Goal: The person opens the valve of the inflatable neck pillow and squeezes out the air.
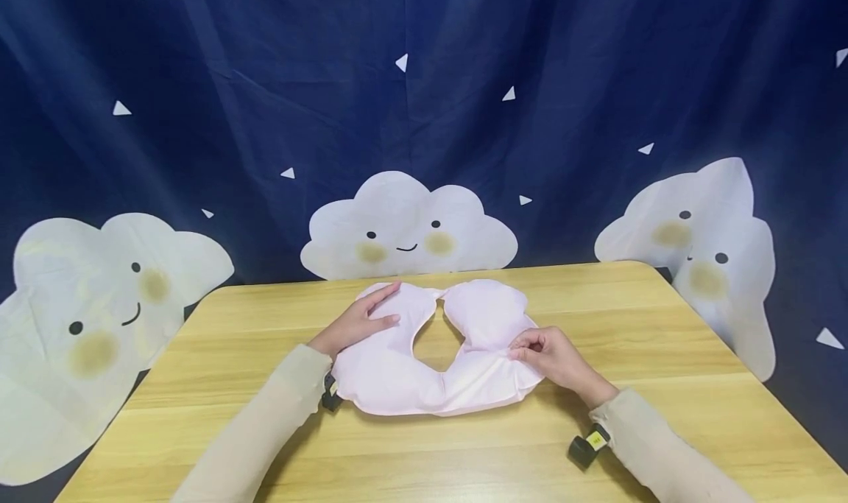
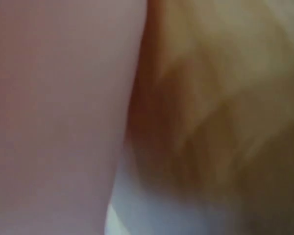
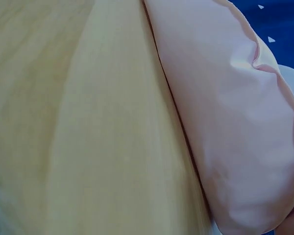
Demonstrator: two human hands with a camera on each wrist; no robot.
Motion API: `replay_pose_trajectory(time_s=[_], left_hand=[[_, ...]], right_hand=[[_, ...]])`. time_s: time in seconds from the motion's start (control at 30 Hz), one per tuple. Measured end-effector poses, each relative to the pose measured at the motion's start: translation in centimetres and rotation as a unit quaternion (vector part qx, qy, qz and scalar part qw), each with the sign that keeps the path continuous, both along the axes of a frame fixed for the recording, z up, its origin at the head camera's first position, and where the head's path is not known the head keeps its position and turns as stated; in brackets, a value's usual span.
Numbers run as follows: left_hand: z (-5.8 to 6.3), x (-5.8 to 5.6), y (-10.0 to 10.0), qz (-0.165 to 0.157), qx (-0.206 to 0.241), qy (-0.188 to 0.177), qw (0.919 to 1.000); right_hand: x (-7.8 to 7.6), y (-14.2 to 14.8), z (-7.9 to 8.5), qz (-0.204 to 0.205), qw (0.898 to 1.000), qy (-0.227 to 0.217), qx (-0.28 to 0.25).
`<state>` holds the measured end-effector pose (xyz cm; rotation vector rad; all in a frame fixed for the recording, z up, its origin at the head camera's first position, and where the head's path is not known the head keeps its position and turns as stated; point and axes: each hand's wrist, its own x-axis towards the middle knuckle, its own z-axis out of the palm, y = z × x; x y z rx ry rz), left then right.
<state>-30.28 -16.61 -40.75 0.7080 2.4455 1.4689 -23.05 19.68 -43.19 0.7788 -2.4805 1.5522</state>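
Observation:
A pale pink inflated neck pillow [image 1: 397, 378] lies on the table, its central hole facing up and its two ends meeting at the far side. My left hand [image 1: 356, 328] rests on the pillow's left lobe, thumb apart from the fingers. On the right lobe, my right hand [image 1: 553, 352] pinches at the upper surface with thumb and forefinger; what exactly lies between the fingertips is too small to tell. The right wrist view has the pillow's puffed side and seam [image 3: 235, 122] up close. Blurred skin fills much of the left wrist view.
The wooden table [image 1: 265, 326] extends around the pillow on all sides. Behind it hangs a dark blue curtain [image 1: 331, 83] with white triangles and smiling clouds. Each wrist carries a small black camera [image 1: 583, 450].

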Motion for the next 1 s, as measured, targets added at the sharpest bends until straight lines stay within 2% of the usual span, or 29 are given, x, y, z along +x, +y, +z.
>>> replay_pose_trajectory(time_s=[0.13, 0.23, 0.3, 0.4, 0.47, 0.53, 0.7, 0.77, 1.0], left_hand=[[1.0, 1.0, 0.2, -0.005, -0.003, -0.005, 1.0], [0.2, 0.8, 0.0, -0.006, -0.005, 0.0, 1.0], [-0.1, 0.7, 0.0, -0.008, -0.002, -0.003, 1.0], [-1.4, 0.0, -0.4, -0.016, 0.0, 0.002, 0.9999], [-1.6, 0.0, -0.5, -0.02, 0.0, -0.003, 0.9998], [-2.3, -0.4, -0.7, -0.026, -0.005, 0.008, 0.9996], [-2.5, -0.6, -0.7, -0.041, -0.038, 0.035, 0.9978], [-2.6, -0.7, -0.7, -0.042, -0.05, 0.036, 0.9972], [-2.6, -0.7, -0.9, -0.039, -0.056, -0.006, 0.9977]], right_hand=[[0.9, -0.5, 1.6, 0.0, 1.0, 0.0, 0.005], [1.3, -0.7, 2.3, 0.002, 1.0, 0.002, 0.007], [1.1, -0.6, 2.0, 0.006, 1.0, 0.005, 0.004], [0.3, -0.3, 0.7, 0.01, 1.0, 0.005, -0.002], [-0.1, 0.0, 0.0, 0.012, 1.0, 0.001, -0.005], [-0.3, 0.2, -0.4, 0.013, 1.0, -0.002, -0.005], [-0.3, 0.4, -0.6, 0.014, 1.0, 0.004, -0.008], [-0.3, 0.4, -0.6, 0.014, 1.0, 0.003, -0.008], [-0.3, 0.4, -0.4, 0.019, 1.0, 0.0, -0.011]])
